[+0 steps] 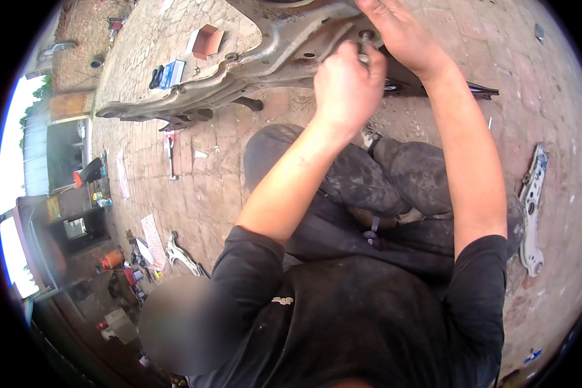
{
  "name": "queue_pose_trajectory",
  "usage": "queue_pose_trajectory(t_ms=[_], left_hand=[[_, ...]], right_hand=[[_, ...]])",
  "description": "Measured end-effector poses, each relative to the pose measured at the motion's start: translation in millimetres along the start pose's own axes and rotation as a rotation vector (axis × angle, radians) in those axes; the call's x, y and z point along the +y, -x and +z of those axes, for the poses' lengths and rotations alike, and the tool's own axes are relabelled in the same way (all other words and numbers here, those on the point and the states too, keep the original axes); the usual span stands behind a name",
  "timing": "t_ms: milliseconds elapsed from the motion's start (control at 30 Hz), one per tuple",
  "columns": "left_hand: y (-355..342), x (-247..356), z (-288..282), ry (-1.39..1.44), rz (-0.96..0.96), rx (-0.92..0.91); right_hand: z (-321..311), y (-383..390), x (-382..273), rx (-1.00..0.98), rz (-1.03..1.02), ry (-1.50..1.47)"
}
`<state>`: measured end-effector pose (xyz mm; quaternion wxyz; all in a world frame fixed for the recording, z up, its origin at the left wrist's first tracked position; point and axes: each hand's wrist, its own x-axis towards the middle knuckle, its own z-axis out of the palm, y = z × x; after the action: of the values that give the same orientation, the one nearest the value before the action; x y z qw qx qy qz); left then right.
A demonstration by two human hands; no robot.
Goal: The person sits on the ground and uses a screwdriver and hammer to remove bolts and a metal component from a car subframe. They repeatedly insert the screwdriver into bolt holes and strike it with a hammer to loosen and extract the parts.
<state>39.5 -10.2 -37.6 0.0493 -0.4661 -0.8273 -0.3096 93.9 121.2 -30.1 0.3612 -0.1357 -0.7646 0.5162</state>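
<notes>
A large grey, rust-stained car subframe (284, 55) stands across the ground in front of my knees. My left hand (349, 84) is closed, thumb and fingers wrapped round a small bolt-like metal piece (365, 50) at a hole near the subframe's right end. I cannot make out its full shape, as the fingers cover most of it. Beside it, my right hand (410, 35) reaches to the subframe's upper right end, its thumb stretched out. The other fingers of that hand are cut off by the top edge of the view.
On the brick paving lie an opened cardboard box (207, 43), a blue-and-white box (171, 74) and a red-handled tool (170, 155). A metal control arm (532, 210) is at my right, another (183, 254) at my left. Farther left are an orange container (112, 258) and assorted tools.
</notes>
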Motion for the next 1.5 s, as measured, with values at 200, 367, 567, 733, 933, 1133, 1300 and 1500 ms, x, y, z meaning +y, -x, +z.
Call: queue_pose_trajectory(t_ms=[200,367,567,733,933,1133,1300,1500], left_hand=[[7,3,11,0.584,-0.331,-0.166],[-4,18,-2,1.371,-0.699,-0.301],[8,1,35,1.037,-0.448,-0.062],[4,1,26,1.038,-0.383,-0.083],[5,-10,37,1.017,-0.272,-0.082],[5,-8,38,1.050,-0.405,-0.121],[6,-4,26,0.970,-0.371,-0.156],[9,-9,26,1.015,-0.357,-0.192]], right_hand=[[1,-1,1,-0.039,0.009,-0.010],[1,0,1,-0.027,0.037,-0.007],[4,-2,5,-0.020,0.012,0.060],[2,0,7,0.007,0.019,0.086],[6,-2,11,0.037,0.029,0.005],[5,4,13,0.041,0.003,0.109],[4,8,6,0.043,0.030,0.136],[10,6,20,0.124,-0.079,0.034]])
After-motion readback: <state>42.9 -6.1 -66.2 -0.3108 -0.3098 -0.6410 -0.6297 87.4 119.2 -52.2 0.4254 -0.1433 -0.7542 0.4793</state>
